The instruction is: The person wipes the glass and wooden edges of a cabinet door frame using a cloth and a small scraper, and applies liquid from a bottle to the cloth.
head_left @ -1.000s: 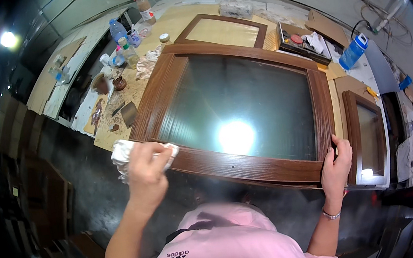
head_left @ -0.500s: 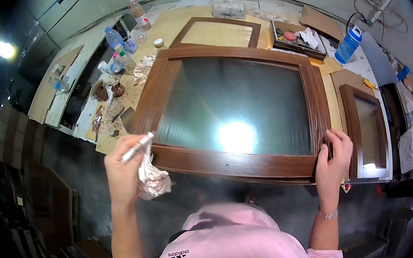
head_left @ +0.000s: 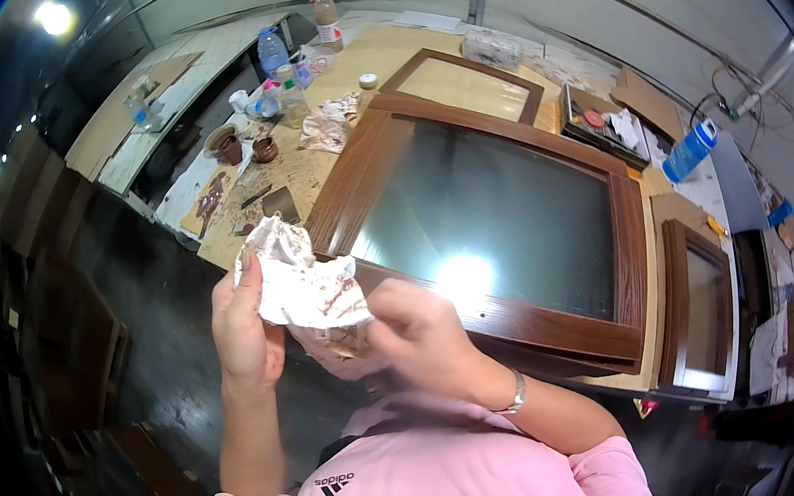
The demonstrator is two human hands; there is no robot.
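A white rag [head_left: 309, 280] with brown stains is spread between my hands, over the near left corner of a brown wooden frame with a dark glass panel [head_left: 498, 209]. My left hand [head_left: 247, 329] grips the rag's left side, thumb on top. At its right edge, my right hand [head_left: 419, 327] pinches the cloth with curled fingers, slightly blurred. A lower fold of the rag hangs beneath. The white pen-like stick seen earlier does not show now. The framed panel lies flat on the workbench, a lamp's glare on its glass.
Left on the bench stand a brown-stained cup [head_left: 229, 150], a small brown jar [head_left: 265, 149], several bottles and crumpled rags [head_left: 328, 125]. Behind lies another wooden frame [head_left: 536, 101]. To the right are a tool tray [head_left: 601, 128], a blue bottle [head_left: 691, 151] and a smaller framed panel [head_left: 694, 301].
My right hand has left the frame's right edge and moved left to the rag. The rag, hanging from my left hand before, is now raised and spread. The view has turned slightly.
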